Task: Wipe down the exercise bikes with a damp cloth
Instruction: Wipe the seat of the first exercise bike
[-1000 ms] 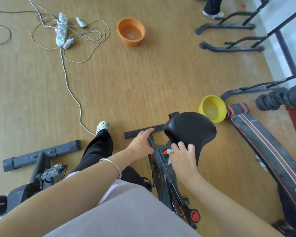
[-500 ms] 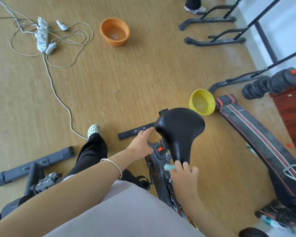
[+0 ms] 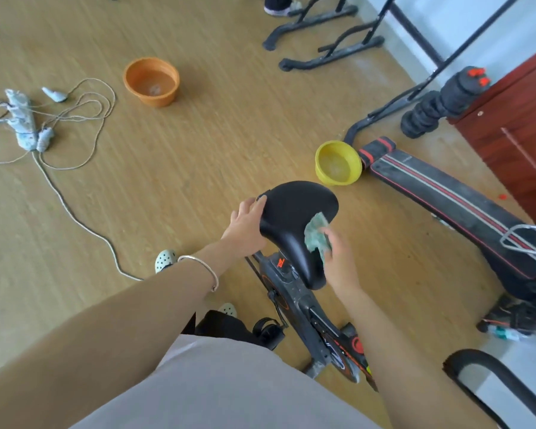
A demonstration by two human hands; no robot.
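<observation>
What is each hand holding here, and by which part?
The right hand grips a green cloth by its near end, pressing it on the black saddle. The left hand only rests on the saddle's left edge.

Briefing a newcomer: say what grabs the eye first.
The black saddle at centre: the left hand rests on its left edge, the right hand holds a green cloth to its right side. Then the orange basin upper left and the yellow basin just beyond it.
</observation>
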